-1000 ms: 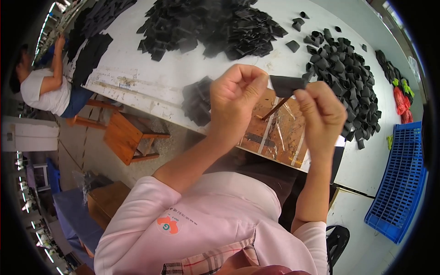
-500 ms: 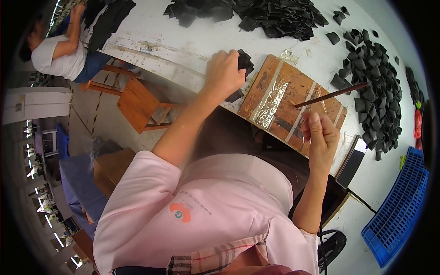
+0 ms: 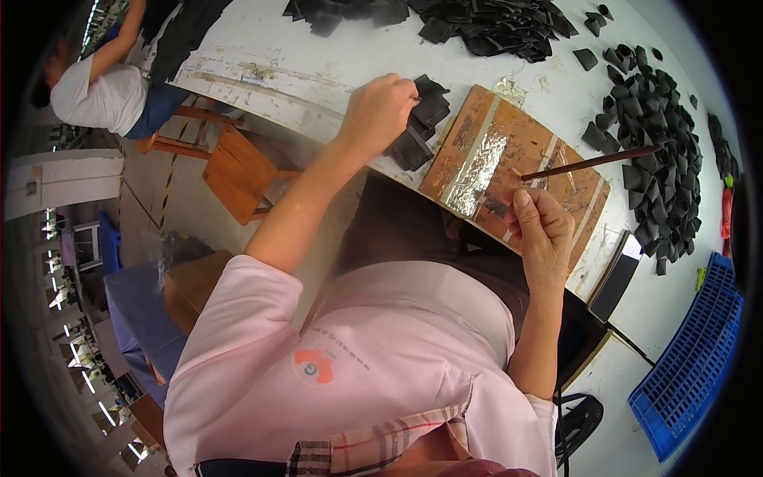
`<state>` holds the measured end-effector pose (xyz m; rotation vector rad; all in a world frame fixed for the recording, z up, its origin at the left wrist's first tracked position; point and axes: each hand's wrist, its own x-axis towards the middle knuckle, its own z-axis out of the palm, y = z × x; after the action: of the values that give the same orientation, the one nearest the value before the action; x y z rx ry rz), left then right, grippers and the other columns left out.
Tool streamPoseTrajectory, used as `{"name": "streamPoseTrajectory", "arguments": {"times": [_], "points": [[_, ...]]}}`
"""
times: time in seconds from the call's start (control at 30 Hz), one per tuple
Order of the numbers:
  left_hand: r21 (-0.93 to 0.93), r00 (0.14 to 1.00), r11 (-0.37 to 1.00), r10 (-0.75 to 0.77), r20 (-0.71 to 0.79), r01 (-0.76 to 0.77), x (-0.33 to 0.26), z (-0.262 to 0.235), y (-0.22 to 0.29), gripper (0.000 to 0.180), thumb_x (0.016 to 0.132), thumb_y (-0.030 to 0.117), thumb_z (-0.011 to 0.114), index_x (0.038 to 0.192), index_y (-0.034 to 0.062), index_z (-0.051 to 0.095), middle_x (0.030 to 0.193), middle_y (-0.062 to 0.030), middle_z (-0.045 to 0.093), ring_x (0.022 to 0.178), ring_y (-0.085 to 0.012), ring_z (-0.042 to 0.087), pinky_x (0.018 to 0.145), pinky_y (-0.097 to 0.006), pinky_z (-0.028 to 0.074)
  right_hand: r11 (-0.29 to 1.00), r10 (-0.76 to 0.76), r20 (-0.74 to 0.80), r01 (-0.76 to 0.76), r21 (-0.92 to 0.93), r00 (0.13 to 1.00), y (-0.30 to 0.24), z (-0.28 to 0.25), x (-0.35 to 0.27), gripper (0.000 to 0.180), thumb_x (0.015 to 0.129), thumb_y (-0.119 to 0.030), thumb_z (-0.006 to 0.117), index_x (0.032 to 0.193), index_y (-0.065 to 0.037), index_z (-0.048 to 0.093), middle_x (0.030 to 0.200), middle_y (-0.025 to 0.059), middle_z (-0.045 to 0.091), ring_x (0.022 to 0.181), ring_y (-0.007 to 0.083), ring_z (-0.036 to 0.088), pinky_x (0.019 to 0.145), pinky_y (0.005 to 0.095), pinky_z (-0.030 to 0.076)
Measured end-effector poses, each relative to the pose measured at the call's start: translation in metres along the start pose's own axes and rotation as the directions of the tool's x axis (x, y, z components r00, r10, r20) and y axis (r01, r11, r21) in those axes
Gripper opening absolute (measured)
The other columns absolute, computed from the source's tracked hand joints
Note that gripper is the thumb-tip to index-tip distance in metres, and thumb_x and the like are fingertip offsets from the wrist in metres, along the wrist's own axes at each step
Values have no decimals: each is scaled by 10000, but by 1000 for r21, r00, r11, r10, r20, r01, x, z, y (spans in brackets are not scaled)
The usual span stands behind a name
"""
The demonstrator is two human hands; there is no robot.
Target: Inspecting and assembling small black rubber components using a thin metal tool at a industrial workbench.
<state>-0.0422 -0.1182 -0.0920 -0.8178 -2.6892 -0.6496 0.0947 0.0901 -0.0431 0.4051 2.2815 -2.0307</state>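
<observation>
My left hand (image 3: pixel 380 115) is closed, its fingertips at the left edge of a black flat piece (image 3: pixel 431 106). More black pieces (image 3: pixel 412 149) lie overlapping just below it, between the hand and a wooden board (image 3: pixel 469 139). The board is brown and stained, with strips of clear shiny tape across it. Over its near right part my right hand (image 3: pixel 547 234) is held with thumb and forefinger pinched together; whatever is between them is too small to make out. A dark brown pointed rod (image 3: pixel 588 163) extends from the board toward the right, apart from my right fingers.
Loose flat black pieces (image 3: pixel 493 28) are heaped at the back of the white table (image 3: pixel 318 60). Many curved black pieces (image 3: pixel 660 167) are piled at the right. A blue plastic crate (image 3: pixel 683 358) stands lower right, a wooden stool (image 3: pixel 238 175) at left. A co-worker (image 3: pixel 103 91) sits upper left.
My left hand has drawn back left, uncovering more of the black pieces by the board. My right hand has shifted slightly left and up, its fingers still pinched. The view has shifted slightly.
</observation>
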Motion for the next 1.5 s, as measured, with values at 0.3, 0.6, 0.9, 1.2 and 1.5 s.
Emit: {"name": "streamPoseTrajectory", "arguments": {"times": [0.3, 0.6, 0.9, 1.2, 1.5], "points": [[-795, 936, 503, -267, 229, 339, 5, -23, 70, 76, 746, 44, 614, 757, -26, 587, 657, -56, 596, 573, -93, 545, 539, -216, 435, 837, -521, -154, 467, -285, 840, -27, 18, 8, 62, 784, -45, 589, 784, 17, 583, 626, 59, 523, 548, 105, 486, 505, 213, 388], [-277, 958, 920, -287, 6, 277, -10, 17, 50, 192, 733, 29, 574, 920, -11, 557, 884, -117, 570, 722, -189, 572, 627, -290, 475, 985, -160, -164, 146, -91, 973, 4, -1, -4, 119, 814, -88, 584, 793, 30, 591, 615, 27, 535, 554, 65, 457, 508, 208, 375], [-51, 999, 999, 7, 43, -5, -9, 28, 48, 99, 682, 12, 591, 779, 6, 567, 849, -115, 514, 775, -274, 545, 677, -342, 454, 990, -67, -46, 60, -124, 997, 6, 0, -2, 185, 830, -146, 580, 813, 37, 591, 639, 27, 553, 557, 65, 477, 490, 203, 389], [-674, 982, 733, -42, -183, -94, -26, -19, 123, 155, 720, -19, 583, 868, 16, 555, 1024, -122, 497, 870, -187, 507, 695, -282, 450, 632, 129, 205, -240, 737, 970, 20, -8, 10, 126, 846, -156, 553, 879, -37, 578, 716, 24, 579, 585, 76, 534, 511, 213, 464], [-842, 834, -168, -136, 535, 513, -18, -16, 137, 111, 794, 96, 580, 848, 0, 568, 736, -25, 586, 618, -72, 544, 589, -181, 429, 468, 55, 221, -220, 856, 974, 13, -11, 4, 145, 839, -144, 558, 916, -22, 562, 783, 56, 601, 645, 134, 587, 632, 292, 521]]}}
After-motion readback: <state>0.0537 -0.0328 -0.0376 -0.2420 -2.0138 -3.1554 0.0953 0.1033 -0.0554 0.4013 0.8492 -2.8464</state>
